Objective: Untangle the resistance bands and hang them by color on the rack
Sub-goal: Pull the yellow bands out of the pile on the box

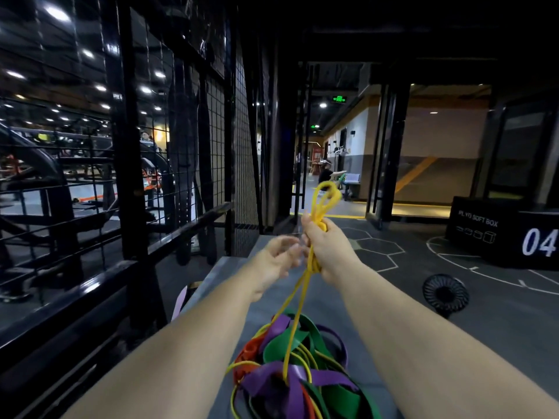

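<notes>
My right hand grips a thin yellow band and holds it up; loops of it stick out above my fist and strands run down into the pile. My left hand hovers just left of it, fingers loosely curled and blurred, holding nothing that I can see. The tangled pile of bands in purple, green, orange and yellow lies on a grey bench below my forearms. The black wire-grid rack stands to the left.
A pink band hangs off the bench's left edge. A black rail runs along the left. On the floor to the right sit a small black fan and a black plyo soft box. A person stands far off in the corridor.
</notes>
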`<act>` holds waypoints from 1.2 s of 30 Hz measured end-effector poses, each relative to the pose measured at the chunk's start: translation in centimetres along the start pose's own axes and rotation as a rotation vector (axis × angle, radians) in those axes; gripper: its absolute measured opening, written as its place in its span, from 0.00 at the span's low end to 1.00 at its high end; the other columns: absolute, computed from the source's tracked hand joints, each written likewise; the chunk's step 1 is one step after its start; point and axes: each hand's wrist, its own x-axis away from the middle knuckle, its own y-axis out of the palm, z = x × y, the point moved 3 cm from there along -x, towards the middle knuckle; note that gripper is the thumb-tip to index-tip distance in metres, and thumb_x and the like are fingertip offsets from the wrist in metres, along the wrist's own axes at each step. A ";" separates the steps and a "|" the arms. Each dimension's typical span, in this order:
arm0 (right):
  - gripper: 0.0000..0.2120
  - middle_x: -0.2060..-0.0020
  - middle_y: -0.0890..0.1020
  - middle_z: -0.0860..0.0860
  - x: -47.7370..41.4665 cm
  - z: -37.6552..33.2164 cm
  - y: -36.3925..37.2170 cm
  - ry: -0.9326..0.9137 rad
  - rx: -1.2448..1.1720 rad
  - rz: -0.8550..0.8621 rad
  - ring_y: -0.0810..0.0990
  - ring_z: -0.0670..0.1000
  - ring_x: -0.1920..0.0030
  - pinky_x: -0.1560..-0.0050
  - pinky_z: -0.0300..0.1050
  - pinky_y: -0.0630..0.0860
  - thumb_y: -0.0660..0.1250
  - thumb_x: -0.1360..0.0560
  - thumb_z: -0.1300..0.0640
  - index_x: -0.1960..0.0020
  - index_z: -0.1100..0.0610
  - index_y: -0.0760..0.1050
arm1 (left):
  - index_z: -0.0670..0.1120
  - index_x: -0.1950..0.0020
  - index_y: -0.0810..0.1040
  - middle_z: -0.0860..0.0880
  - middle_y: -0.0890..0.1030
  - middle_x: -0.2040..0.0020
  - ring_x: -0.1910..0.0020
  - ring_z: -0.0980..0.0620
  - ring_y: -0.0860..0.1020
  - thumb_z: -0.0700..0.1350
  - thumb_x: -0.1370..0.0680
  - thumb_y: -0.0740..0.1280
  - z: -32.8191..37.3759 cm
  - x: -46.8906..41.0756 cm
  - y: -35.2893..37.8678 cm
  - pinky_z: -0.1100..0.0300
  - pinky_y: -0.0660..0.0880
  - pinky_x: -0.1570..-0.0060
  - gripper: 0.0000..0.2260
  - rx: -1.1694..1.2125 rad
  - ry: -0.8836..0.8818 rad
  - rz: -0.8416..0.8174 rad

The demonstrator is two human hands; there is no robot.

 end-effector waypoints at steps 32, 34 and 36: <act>0.19 0.64 0.79 0.51 -0.2 -1.7 -2.8 0.085 0.697 -0.155 0.78 0.52 0.60 0.52 0.49 0.75 0.79 0.35 0.46 0.59 0.54 0.73 | 0.46 0.46 0.67 0.47 0.82 0.53 0.62 0.54 0.75 0.42 0.19 0.62 3.0 -3.9 -3.3 0.65 0.67 0.68 0.05 -0.617 -0.001 0.097; 0.19 0.64 0.77 0.52 0.6 0.2 -2.1 0.125 0.719 -0.189 0.77 0.52 0.60 0.53 0.47 0.75 0.79 0.34 0.49 0.59 0.55 0.70 | 0.46 0.47 0.67 0.48 0.80 0.55 0.60 0.53 0.75 0.42 0.20 0.63 1.5 -3.8 -3.0 0.66 0.70 0.67 0.05 -0.597 -0.034 0.091; 0.20 0.66 0.75 0.52 1.0 2.0 -1.6 0.155 0.713 -0.220 0.74 0.52 0.63 0.57 0.46 0.72 0.79 0.33 0.51 0.60 0.54 0.67 | 0.47 0.51 0.70 0.49 0.79 0.59 0.61 0.51 0.76 0.44 0.22 0.65 0.6 -3.6 -2.7 0.60 0.77 0.60 0.05 -0.598 -0.053 0.075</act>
